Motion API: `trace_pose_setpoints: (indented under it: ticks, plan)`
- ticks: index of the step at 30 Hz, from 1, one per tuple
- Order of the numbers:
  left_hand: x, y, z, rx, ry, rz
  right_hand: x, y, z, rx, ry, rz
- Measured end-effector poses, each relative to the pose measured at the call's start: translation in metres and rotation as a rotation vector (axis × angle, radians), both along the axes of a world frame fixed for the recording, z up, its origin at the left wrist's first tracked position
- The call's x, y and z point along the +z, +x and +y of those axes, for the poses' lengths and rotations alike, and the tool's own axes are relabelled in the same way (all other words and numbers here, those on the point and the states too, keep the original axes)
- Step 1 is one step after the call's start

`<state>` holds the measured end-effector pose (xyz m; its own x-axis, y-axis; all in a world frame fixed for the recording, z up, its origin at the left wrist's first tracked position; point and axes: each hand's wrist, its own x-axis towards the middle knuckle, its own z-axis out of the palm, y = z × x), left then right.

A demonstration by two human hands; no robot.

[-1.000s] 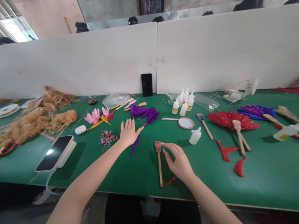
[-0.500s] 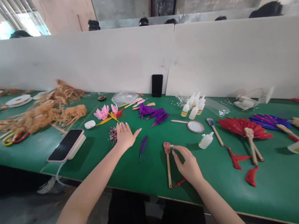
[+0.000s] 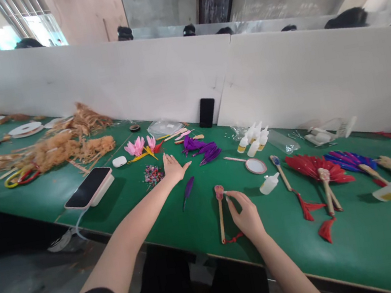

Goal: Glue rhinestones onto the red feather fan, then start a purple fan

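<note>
My left hand (image 3: 176, 168) is spread open, palm down, over the green table beside a small heap of mixed-colour beads (image 3: 154, 175). A single purple feather (image 3: 188, 191) lies just below it, and a pile of purple feathers (image 3: 201, 149) is behind it to the right. My right hand (image 3: 246, 213) has its thumb and fingertips closed at the edge of the pinkish round head of a wooden fan handle (image 3: 221, 217). This handle lies flat on the table, a red tassel (image 3: 235, 238) at its lower end. A white squeeze bottle (image 3: 269, 184) lies to its right.
Several glue bottles (image 3: 253, 139) stand near a round mirror (image 3: 256, 166). Red (image 3: 312, 169) and blue-purple feather fans (image 3: 351, 160) lie right. A phone on a white block (image 3: 90, 188), pink feathers (image 3: 135, 147) and brown fibres (image 3: 64, 148) are left. White panels (image 3: 94, 78) line the back.
My left hand has moved right, off the beads, which now show more fully. My right hand stays at the handle's head. Another person's hand has appeared at the far left.
</note>
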<state>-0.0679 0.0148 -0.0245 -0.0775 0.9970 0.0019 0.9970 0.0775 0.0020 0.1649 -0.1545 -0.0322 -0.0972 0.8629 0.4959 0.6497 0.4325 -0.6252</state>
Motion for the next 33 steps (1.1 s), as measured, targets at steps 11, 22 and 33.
trace_pose_setpoints:
  ticks: [11,22,33]
  plan:
    - [0.015,-0.111,-0.034,-0.106,0.142,-0.202,-0.001,0.0,-0.001,0.003,0.012,0.031]
    - [0.002,-0.151,-0.041,-0.135,0.063,-0.577,0.0,-0.002,-0.002,0.005,0.012,0.032]
    - [0.007,-0.13,-0.068,-0.064,0.179,-0.714,-0.001,-0.001,-0.001,0.0,0.017,0.035]
